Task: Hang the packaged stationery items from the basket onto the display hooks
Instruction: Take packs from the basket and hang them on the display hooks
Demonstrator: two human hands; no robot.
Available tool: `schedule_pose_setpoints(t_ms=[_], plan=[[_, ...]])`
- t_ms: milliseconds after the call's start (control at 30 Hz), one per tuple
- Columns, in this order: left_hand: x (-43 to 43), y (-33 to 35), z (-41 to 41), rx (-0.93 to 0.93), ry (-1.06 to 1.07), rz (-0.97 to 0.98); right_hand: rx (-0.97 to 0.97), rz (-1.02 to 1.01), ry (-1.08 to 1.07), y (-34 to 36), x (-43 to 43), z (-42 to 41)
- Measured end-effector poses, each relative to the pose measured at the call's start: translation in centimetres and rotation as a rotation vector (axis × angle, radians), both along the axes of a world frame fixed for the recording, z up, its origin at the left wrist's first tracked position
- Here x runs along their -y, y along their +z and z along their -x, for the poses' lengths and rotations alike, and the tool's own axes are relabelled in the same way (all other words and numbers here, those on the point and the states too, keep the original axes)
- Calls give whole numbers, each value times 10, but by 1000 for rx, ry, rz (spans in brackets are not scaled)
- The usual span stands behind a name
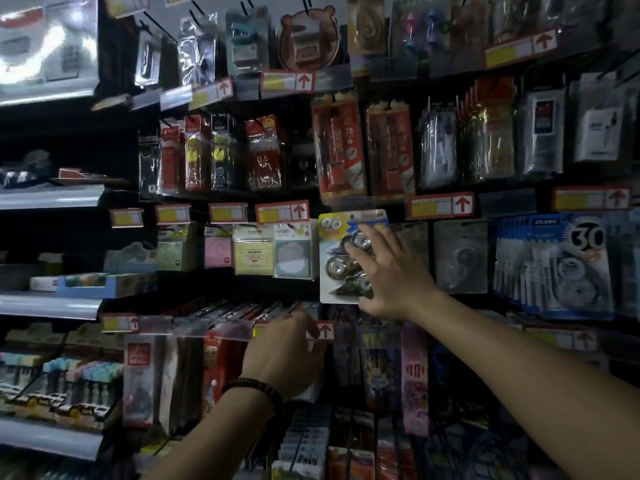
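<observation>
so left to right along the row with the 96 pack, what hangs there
green notes, pink notes, yellow notes, teal notes, 96 pack under the right hand, clear pack, blue 30 packs

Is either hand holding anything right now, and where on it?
Right hand lies spread-fingered on the front of the correction tape pack, thumb at its bottom edge; no clear grip. Left hand is at the price rail, grasp hidden: cannot tell.
</observation>
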State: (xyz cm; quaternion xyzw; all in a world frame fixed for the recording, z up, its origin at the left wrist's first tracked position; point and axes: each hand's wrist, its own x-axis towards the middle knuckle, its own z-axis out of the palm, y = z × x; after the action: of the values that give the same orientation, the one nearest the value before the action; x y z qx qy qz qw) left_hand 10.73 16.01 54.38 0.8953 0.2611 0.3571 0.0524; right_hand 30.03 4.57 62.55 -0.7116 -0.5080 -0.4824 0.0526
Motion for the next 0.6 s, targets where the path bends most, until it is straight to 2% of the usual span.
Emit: schedule_pose_setpoints(t_ms=[333,500,600], plan=[[5,-15,5,-81,-22,-27,-123,132,-145,8,-9,3],[13,-36,19,-104,-74,38,-278,112,-54,-9,0,9],[21,-64,33,-144,-74,87,-281,76,38,-36,18,18]])
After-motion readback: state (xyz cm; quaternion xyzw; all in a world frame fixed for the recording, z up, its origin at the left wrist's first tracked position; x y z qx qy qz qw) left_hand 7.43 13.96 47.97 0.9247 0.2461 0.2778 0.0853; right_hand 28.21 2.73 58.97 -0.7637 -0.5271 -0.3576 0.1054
